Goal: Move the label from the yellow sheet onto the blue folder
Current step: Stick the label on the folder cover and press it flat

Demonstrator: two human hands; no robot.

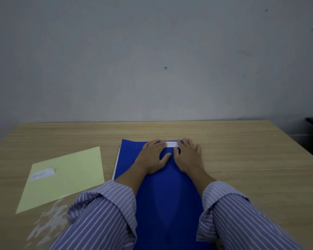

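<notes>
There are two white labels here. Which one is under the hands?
The label on the blue folder, at its far edge: both hands press its ends. The other label lies untouched on the yellow sheet.

My two bare hands and my striped shirt sleeves.

My left hand [153, 156] and right hand [188, 156] wear nothing: no rings, watch or gloves that I can see, and my wrists and lower forearms are uncovered too. Both my sleeves are a soft blue-violet cloth with thin white stripes running lengthwise. The left sleeve [101, 213] and right sleeve [242, 217] are each rolled back into a wide, loose cuff, the folded band showing its stripes at a different slant.
</notes>
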